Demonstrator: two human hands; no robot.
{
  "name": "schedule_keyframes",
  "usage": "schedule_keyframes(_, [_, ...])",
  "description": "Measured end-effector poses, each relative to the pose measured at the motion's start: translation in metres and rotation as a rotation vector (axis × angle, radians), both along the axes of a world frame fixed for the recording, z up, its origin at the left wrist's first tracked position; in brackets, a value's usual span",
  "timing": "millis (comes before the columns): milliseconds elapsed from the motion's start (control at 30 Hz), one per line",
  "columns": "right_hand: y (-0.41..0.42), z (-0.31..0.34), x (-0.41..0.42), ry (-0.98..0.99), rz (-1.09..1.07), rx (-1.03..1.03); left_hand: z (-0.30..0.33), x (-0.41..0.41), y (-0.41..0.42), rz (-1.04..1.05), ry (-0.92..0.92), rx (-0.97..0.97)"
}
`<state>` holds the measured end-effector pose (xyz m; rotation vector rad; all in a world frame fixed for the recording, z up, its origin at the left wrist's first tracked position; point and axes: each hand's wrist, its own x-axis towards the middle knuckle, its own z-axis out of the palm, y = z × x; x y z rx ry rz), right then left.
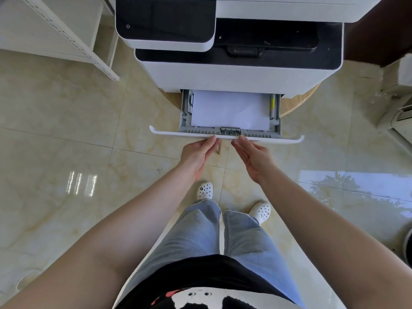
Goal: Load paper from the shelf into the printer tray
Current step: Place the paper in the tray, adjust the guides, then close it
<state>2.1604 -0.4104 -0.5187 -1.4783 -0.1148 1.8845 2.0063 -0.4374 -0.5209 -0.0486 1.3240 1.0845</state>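
Observation:
A white and black printer [234,70] stands ahead of me on a round wooden stand. Its paper tray [227,134] is pulled out toward me. A stack of white paper [229,110] lies flat inside the tray between the grey guides. My left hand [197,156] and my right hand [253,157] are both flat with fingers straight. Their fingertips touch the middle of the tray's white front panel. Neither hand holds anything.
A white metal shelf [66,36] stands at the upper left. A pale appliance [399,108] sits on the floor at the right. Glossy marble floor tiles [66,130] surround me. My legs and white clogs are below the hands.

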Motion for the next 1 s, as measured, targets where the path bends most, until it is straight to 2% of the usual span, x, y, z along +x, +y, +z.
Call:
schedule_keyframes(67, [0.015, 0.003, -0.001, -0.105, 0.098, 0.01, -0.001, -0.001, 0.013, -0.037, 0.06, 0.024])
schedule_keyframes(167, [0.035, 0.008, -0.002, -0.268, 0.264, 0.053, -0.001, -0.005, 0.03, -0.129, 0.243, 0.035])
schedule_keyframes(300, [0.055, 0.012, -0.006, -0.339, 0.305, 0.13, -0.004, -0.01, 0.054, -0.164, 0.387, 0.108])
schedule_keyframes(767, [0.079, -0.01, -0.015, -0.551, 0.285, 0.276, -0.018, -0.019, 0.083, -0.239, 0.562, 0.122])
schedule_keyframes(1000, [0.109, -0.011, -0.012, -0.662, 0.389, 0.355, -0.021, -0.025, 0.11, -0.3, 0.651, 0.169])
